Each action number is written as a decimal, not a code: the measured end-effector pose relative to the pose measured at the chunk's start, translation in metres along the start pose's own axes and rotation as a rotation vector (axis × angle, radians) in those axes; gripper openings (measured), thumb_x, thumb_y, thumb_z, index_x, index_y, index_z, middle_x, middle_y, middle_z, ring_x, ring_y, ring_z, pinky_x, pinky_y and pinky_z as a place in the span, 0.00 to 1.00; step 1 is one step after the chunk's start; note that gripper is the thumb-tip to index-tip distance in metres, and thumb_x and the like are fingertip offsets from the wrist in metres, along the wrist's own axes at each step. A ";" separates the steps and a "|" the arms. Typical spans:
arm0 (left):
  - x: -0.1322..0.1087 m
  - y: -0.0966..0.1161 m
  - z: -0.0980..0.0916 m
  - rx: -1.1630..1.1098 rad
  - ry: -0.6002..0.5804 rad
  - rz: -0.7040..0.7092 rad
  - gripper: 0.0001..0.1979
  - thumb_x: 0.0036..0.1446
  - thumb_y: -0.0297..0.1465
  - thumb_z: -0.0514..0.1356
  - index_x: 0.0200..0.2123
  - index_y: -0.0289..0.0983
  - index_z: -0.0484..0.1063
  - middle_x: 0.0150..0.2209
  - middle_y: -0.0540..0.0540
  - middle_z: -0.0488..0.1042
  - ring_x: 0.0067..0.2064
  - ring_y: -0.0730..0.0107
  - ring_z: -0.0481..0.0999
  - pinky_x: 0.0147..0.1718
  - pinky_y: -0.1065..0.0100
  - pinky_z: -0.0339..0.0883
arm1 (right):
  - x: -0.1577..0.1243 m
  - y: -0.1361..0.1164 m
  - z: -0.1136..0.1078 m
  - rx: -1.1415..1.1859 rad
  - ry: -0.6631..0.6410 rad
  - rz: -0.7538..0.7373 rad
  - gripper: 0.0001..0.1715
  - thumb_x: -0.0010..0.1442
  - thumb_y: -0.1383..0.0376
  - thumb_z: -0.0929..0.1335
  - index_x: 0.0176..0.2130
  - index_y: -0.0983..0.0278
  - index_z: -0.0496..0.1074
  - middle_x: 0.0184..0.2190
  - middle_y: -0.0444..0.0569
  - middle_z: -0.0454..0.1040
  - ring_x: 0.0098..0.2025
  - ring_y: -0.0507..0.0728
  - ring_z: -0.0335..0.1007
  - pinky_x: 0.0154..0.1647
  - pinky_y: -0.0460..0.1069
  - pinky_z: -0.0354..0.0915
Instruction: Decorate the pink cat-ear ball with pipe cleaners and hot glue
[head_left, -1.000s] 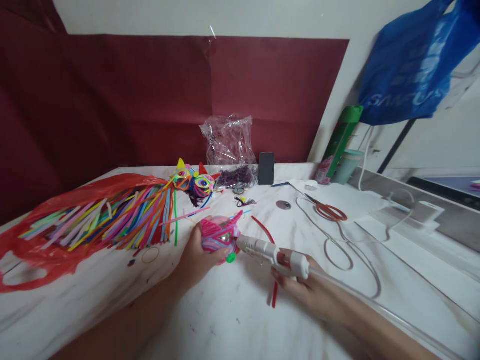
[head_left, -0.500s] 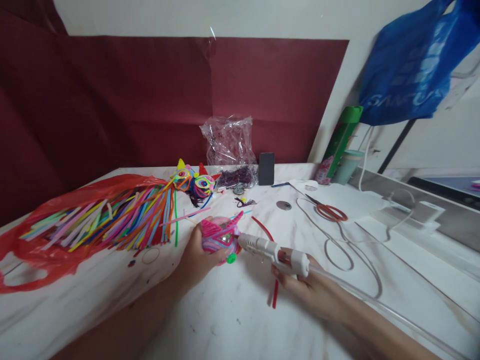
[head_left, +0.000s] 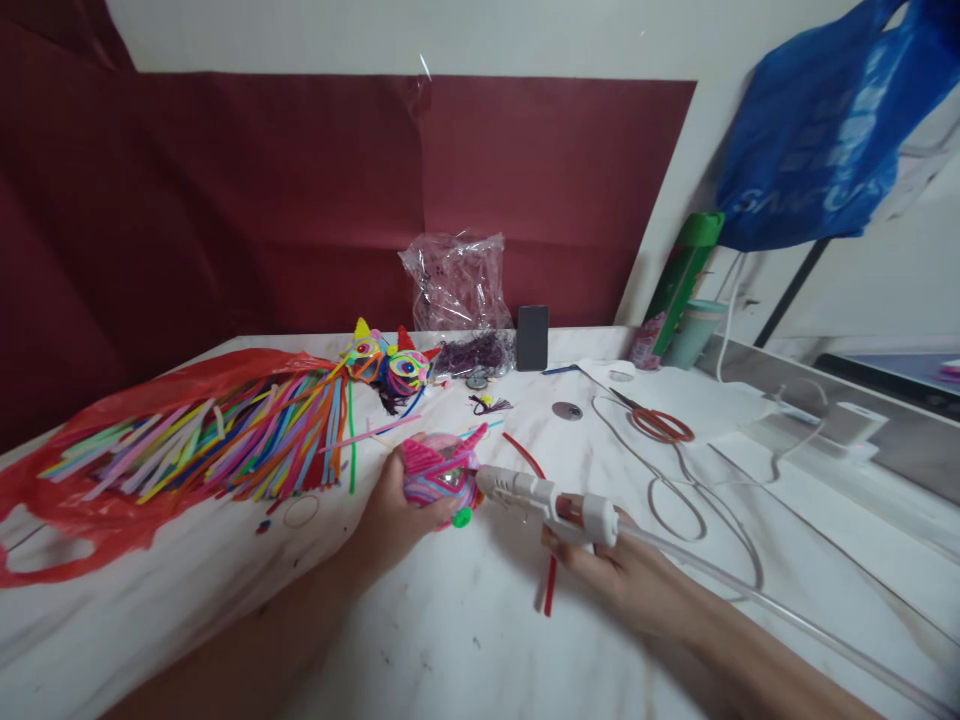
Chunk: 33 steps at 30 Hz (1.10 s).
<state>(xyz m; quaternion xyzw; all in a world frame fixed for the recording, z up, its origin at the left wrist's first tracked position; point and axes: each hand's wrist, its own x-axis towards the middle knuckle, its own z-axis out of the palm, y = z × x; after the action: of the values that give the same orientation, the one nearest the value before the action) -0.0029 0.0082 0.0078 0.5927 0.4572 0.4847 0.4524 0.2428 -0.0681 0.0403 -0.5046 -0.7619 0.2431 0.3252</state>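
My left hand (head_left: 397, 510) is closed around a pink and purple craft ball (head_left: 441, 478) with pointed ears and a green pompom (head_left: 462, 517). In my right hand (head_left: 600, 565) is a white glue gun (head_left: 544, 500), its nozzle at the ball's right side; whether it touches is too small to tell. A long clear glue stick (head_left: 720, 572) sticks out of the gun's back. Behind and under the gun lies a red pipe cleaner (head_left: 525, 453). Two finished-looking colourful craft balls (head_left: 407, 368) with ears sit farther back, left of centre.
Many coloured pipe cleaners (head_left: 225, 435) lie on a red plastic bag (head_left: 142, 395) at the left. Orange-handled scissors (head_left: 660, 424) and a looping white cable (head_left: 694, 530) are at the right. Along the back are a clear bag (head_left: 461, 285), a dark phone-like block (head_left: 532, 338) and a green bottle (head_left: 686, 280).
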 end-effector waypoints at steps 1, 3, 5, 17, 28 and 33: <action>0.000 0.000 0.000 -0.006 -0.009 -0.002 0.38 0.42 0.31 0.71 0.58 0.44 0.62 0.55 0.42 0.74 0.53 0.49 0.76 0.49 0.54 0.74 | 0.000 0.001 0.000 -0.002 -0.004 0.010 0.14 0.59 0.60 0.60 0.29 0.63 0.69 0.27 0.47 0.71 0.29 0.56 0.69 0.28 0.48 0.66; 0.000 0.002 0.000 -0.013 -0.033 0.003 0.37 0.43 0.30 0.70 0.58 0.44 0.62 0.56 0.42 0.73 0.54 0.50 0.76 0.50 0.55 0.73 | -0.001 0.001 0.000 -0.004 -0.007 0.024 0.14 0.60 0.59 0.60 0.29 0.63 0.69 0.27 0.47 0.72 0.30 0.57 0.70 0.29 0.48 0.66; -0.001 0.004 0.001 -0.012 -0.052 0.013 0.36 0.43 0.30 0.70 0.56 0.44 0.64 0.56 0.43 0.73 0.54 0.51 0.75 0.51 0.56 0.72 | -0.001 0.001 0.000 0.004 -0.002 0.037 0.15 0.59 0.59 0.60 0.29 0.63 0.69 0.28 0.48 0.72 0.31 0.57 0.71 0.30 0.48 0.67; 0.000 0.002 0.000 -0.016 0.023 0.050 0.37 0.40 0.29 0.72 0.56 0.45 0.66 0.56 0.43 0.74 0.56 0.46 0.74 0.54 0.52 0.70 | -0.004 0.000 -0.003 -0.035 -0.062 0.029 0.13 0.60 0.60 0.61 0.30 0.62 0.70 0.30 0.46 0.73 0.33 0.57 0.71 0.33 0.48 0.68; -0.001 0.001 0.000 0.008 -0.004 0.021 0.38 0.41 0.30 0.71 0.58 0.44 0.63 0.56 0.41 0.73 0.54 0.49 0.76 0.52 0.52 0.71 | -0.001 -0.002 -0.004 -0.013 -0.022 0.041 0.14 0.60 0.59 0.60 0.30 0.62 0.69 0.27 0.46 0.72 0.30 0.57 0.70 0.30 0.48 0.67; 0.000 0.002 0.000 -0.022 -0.010 0.027 0.38 0.42 0.29 0.71 0.58 0.44 0.63 0.56 0.42 0.74 0.55 0.48 0.75 0.54 0.51 0.70 | -0.004 -0.001 -0.005 -0.016 -0.059 0.018 0.13 0.60 0.60 0.61 0.30 0.62 0.70 0.27 0.46 0.73 0.29 0.56 0.69 0.30 0.47 0.67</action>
<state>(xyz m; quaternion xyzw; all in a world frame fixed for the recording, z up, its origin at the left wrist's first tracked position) -0.0027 0.0078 0.0092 0.5963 0.4416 0.4927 0.4546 0.2468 -0.0717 0.0431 -0.5066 -0.7686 0.2547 0.2963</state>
